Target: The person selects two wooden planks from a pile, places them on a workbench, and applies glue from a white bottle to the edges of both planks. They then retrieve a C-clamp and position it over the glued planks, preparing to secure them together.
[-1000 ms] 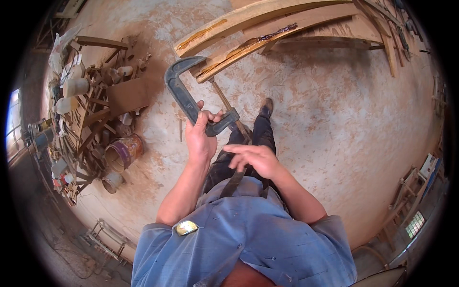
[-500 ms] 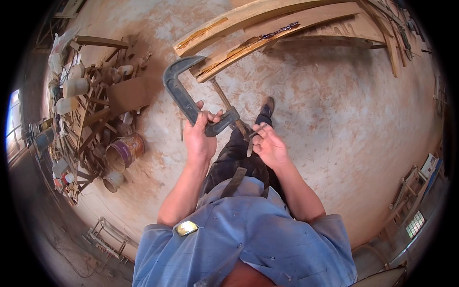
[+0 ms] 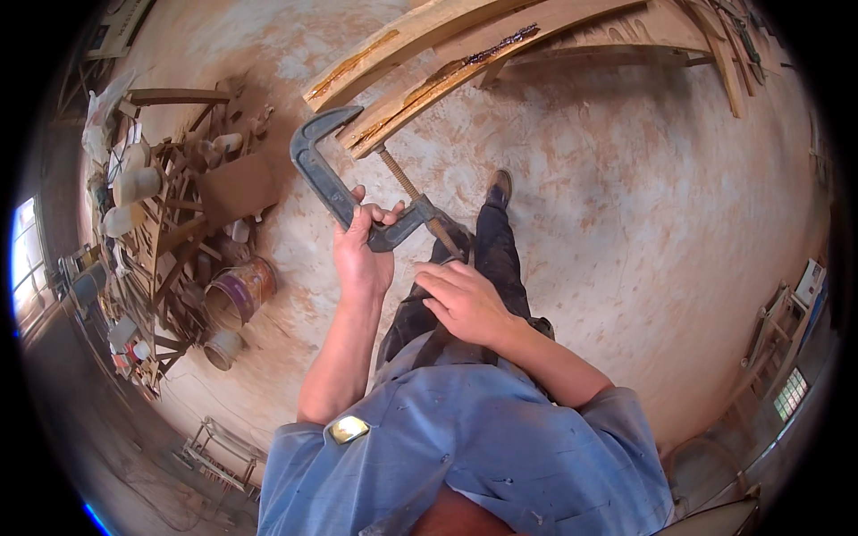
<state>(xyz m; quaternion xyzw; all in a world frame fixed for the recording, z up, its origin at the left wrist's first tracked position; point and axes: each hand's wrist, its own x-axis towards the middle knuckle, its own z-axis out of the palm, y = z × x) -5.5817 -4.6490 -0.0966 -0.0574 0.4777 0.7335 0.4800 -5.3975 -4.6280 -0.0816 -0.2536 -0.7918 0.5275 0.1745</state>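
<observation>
A dark grey C-clamp (image 3: pixel 320 174) reaches over the near end of a wooden beam (image 3: pixel 393 122) with brown, glossy glue along its face. The clamp's threaded screw (image 3: pixel 399 175) meets the beam's lower edge. My left hand (image 3: pixel 365 246) is closed around the clamp's frame near the screw end. Just below the screw's outer end, my right hand (image 3: pixel 465 299) has its fingers stretched out to the left. The screw's turning bar is not visible there; the hand may cover it.
A second curved beam (image 3: pixel 384 58) with a glue streak lies behind the first. At left stands a wooden rack (image 3: pixel 183 214) with plastic tubs and scraps, and a purple-banded bucket (image 3: pixel 234 295) near it. My shoe (image 3: pixel 500 186) is on the stained floor below the beams.
My right hand has swung left and toward my body from the turning bar, its fingers straightening. My left hand still grips the clamp. The whole view has shifted slightly.
</observation>
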